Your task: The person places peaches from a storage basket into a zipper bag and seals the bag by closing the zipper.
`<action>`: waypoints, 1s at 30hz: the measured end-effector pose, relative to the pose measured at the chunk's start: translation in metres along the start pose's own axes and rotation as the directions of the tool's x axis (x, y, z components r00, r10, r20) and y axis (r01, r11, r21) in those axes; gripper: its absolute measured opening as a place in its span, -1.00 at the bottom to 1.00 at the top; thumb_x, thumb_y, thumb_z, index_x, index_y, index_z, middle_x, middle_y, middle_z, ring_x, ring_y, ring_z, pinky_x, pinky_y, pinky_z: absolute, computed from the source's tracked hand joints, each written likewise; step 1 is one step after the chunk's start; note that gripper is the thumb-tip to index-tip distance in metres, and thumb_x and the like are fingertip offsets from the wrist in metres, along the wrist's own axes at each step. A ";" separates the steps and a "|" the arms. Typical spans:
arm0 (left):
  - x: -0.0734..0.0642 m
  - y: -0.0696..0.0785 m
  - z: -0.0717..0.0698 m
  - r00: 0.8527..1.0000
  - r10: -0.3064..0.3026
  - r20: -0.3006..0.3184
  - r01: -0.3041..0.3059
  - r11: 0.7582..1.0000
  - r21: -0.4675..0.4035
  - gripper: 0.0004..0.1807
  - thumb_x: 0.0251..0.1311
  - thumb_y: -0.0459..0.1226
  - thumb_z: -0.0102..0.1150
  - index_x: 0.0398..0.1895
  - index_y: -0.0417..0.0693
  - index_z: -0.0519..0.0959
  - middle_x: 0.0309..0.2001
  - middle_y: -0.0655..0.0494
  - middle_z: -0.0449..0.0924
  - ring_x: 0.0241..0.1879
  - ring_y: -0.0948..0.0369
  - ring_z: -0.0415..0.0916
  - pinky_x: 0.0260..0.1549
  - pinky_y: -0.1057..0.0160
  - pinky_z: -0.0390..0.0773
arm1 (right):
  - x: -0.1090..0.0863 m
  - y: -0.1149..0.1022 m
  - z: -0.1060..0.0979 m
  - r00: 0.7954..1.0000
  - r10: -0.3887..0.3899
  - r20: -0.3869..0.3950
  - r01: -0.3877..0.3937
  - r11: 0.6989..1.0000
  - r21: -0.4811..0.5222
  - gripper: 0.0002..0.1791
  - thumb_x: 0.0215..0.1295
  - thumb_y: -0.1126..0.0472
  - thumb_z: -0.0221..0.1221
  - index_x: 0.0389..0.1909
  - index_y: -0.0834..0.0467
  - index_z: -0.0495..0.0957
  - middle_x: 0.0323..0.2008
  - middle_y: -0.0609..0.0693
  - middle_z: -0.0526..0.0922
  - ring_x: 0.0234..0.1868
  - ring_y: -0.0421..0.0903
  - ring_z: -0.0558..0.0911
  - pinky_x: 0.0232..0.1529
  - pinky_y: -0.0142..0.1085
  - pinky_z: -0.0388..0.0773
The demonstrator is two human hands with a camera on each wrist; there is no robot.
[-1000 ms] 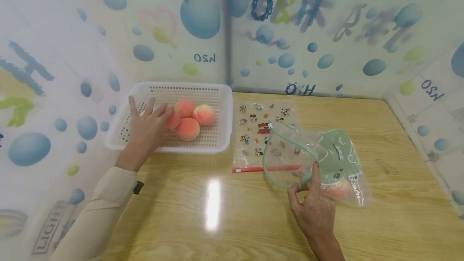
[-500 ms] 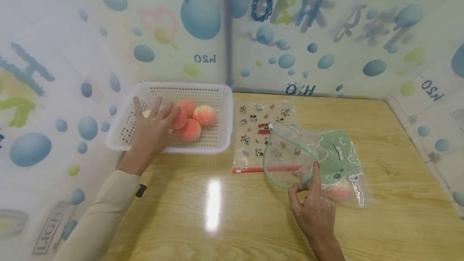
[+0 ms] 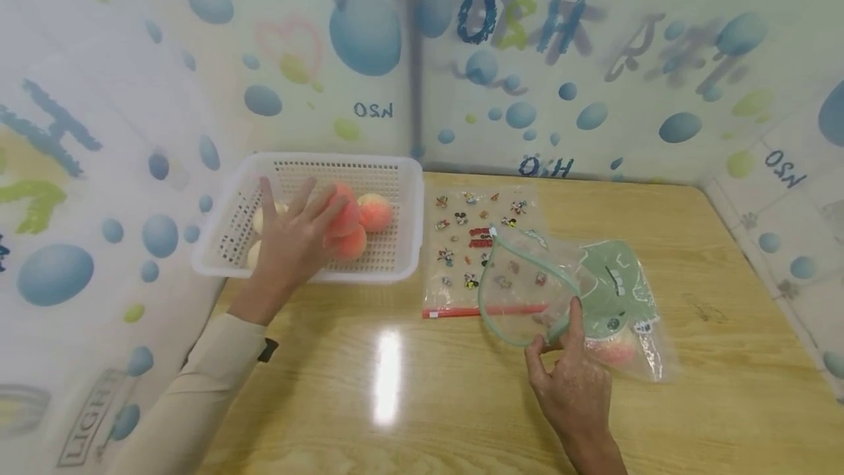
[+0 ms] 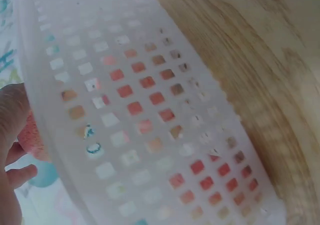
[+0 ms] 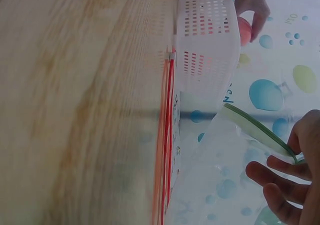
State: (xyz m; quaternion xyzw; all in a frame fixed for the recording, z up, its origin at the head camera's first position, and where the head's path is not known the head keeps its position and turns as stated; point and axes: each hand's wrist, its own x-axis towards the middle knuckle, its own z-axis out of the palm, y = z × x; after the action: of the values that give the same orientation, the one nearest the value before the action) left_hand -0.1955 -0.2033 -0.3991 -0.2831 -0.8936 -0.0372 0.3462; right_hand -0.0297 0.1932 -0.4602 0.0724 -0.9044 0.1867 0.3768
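My left hand [image 3: 290, 244] grips a peach [image 3: 344, 212] over the white perforated basket [image 3: 420, 240]. In the right wrist view that held peach [image 5: 244, 31] shows above the basket's rim. Other peaches [image 3: 376, 212] lie beneath and around it, some partly hidden by the hand. On the right, my right hand [image 3: 572, 380] pinches the green rim of a clear zip bag [image 3: 603, 277], whose mouth gapes toward the basket. A green cartoon face is printed on the bag, and one peach [image 3: 616, 349] lies inside it.
A second clear zip bag [image 3: 455, 259] with cartoon prints and a red slider strip lies flat between basket and green bag, partly overlapped by the latter. Behind the wooden table [image 3: 316, 387] stand walls [image 3: 527, 86] patterned with blue bubbles; another wall is close on the left.
My left hand has taken hold of a peach and moved it rightward and up over the others, uncovering pale peaches at the basket's left. My right hand has stayed at the bag's rim.
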 end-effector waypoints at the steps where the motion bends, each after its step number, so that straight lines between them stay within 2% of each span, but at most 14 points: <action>1: 0.003 0.003 0.000 0.999 0.018 -0.050 -0.018 1.000 -0.007 -0.21 -0.23 -0.17 0.67 0.19 -0.10 0.61 0.22 -0.12 0.58 0.28 -0.19 0.43 0.31 -0.48 -0.32 | 0.000 0.000 0.000 1.000 0.000 -0.001 0.000 1.000 -0.003 -0.21 0.23 0.11 0.04 0.42 0.48 0.21 -0.63 0.08 0.63 -0.78 -0.29 0.16 -0.88 -0.33 0.10; 4: 0.013 0.014 -0.002 0.987 0.052 -0.150 -0.058 0.998 -0.035 -0.29 -0.19 -0.24 0.61 0.16 -0.13 0.61 0.19 -0.12 0.59 0.26 -0.18 0.46 0.29 -0.51 -0.28 | 0.001 0.001 -0.001 1.000 -0.001 -0.002 0.001 1.000 -0.008 -0.21 0.22 0.11 0.04 0.42 0.48 0.21 -0.63 0.09 0.63 -0.78 -0.29 0.15 -0.88 -0.33 0.09; 5: 0.016 0.018 -0.003 0.985 0.059 -0.164 -0.066 0.997 -0.041 -0.32 -0.16 -0.26 0.57 0.16 -0.14 0.60 0.19 -0.12 0.58 0.27 -0.17 0.45 0.29 -0.51 -0.29 | 0.002 0.002 -0.001 1.000 -0.003 -0.003 0.003 1.000 -0.010 -0.21 0.22 0.11 0.04 0.42 0.47 0.21 -0.63 0.09 0.63 -0.78 -0.29 0.15 -0.88 -0.34 0.09; 12: 0.035 0.042 -0.013 0.967 0.086 -0.241 -0.104 0.993 -0.062 -0.39 -0.11 -0.24 0.49 0.12 -0.16 0.61 0.21 -0.11 0.58 0.30 -0.12 0.43 0.26 -0.54 -0.22 | 0.006 0.003 -0.002 0.999 -0.024 -0.027 0.023 1.000 -0.015 -0.21 0.24 0.10 0.02 0.41 0.49 0.20 -0.63 0.11 0.62 -0.82 -0.27 0.20 -0.88 -0.37 0.06; 15: 0.040 0.055 -0.016 0.957 0.116 -0.267 -0.139 0.988 -0.068 -0.40 -0.11 -0.18 0.49 0.09 -0.15 0.63 0.18 -0.09 0.61 0.26 -0.12 0.47 0.26 -0.55 -0.15 | 0.007 0.005 -0.002 0.999 -0.033 -0.032 0.032 0.999 -0.014 -0.21 0.24 0.09 0.01 0.40 0.50 0.20 -0.64 0.11 0.62 -0.82 -0.28 0.20 -0.88 -0.40 0.03; 20: 0.045 0.081 -0.016 0.932 0.173 -0.318 -0.213 0.972 -0.095 -0.40 -0.11 -0.07 0.49 0.07 -0.08 0.64 0.16 -0.04 0.64 0.22 -0.10 0.51 0.24 -0.54 -0.01 | 0.009 0.004 -0.003 0.998 -0.039 -0.047 0.039 0.999 -0.003 -0.22 0.23 0.10 0.02 0.38 0.52 0.22 -0.64 0.12 0.62 -0.83 -0.28 0.20 -0.88 -0.42 0.02; 22: 0.047 0.092 -0.014 0.926 0.184 -0.328 -0.230 0.967 -0.106 -0.39 -0.13 -0.03 0.49 0.06 -0.04 0.64 0.16 -0.02 0.63 0.23 -0.08 0.50 0.23 -0.52 0.05 | 0.010 0.002 -0.003 0.998 -0.035 -0.048 0.035 0.999 0.002 -0.22 0.23 0.10 0.02 0.38 0.53 0.22 -0.64 0.11 0.63 -0.82 -0.31 0.18 -0.88 -0.43 0.01; 27: 0.044 0.118 -0.008 0.927 0.228 -0.296 -0.272 0.956 -0.114 -0.44 -0.11 0.04 0.43 0.01 0.05 0.66 0.15 -0.05 0.60 0.25 -0.08 0.45 0.22 -0.50 0.09 | 0.011 -0.003 -0.008 0.999 -0.023 -0.040 0.024 0.999 0.024 -0.21 0.18 0.13 0.04 0.36 0.55 0.22 -0.65 0.09 0.63 -0.74 -0.48 0.02 -0.86 -0.48 -0.04; 30: 0.042 0.132 -0.003 0.921 0.262 -0.289 -0.304 0.946 -0.113 -0.50 -0.07 0.06 0.40 -0.02 0.10 0.66 0.08 -0.05 0.59 0.20 -0.07 0.48 0.22 -0.48 0.12 | 0.012 -0.004 -0.008 0.998 -0.034 -0.043 0.036 0.999 0.037 -0.21 0.16 0.15 0.05 0.36 0.55 0.22 -0.64 0.09 0.63 -0.73 -0.51 0.02 -0.87 -0.50 -0.03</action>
State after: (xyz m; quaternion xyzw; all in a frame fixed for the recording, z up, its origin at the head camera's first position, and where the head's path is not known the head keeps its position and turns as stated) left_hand -0.1488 -0.0739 -0.3866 -0.4279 -0.7819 -0.0946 0.4433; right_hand -0.0314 0.1927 -0.4451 0.0913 -0.8910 0.1986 0.3978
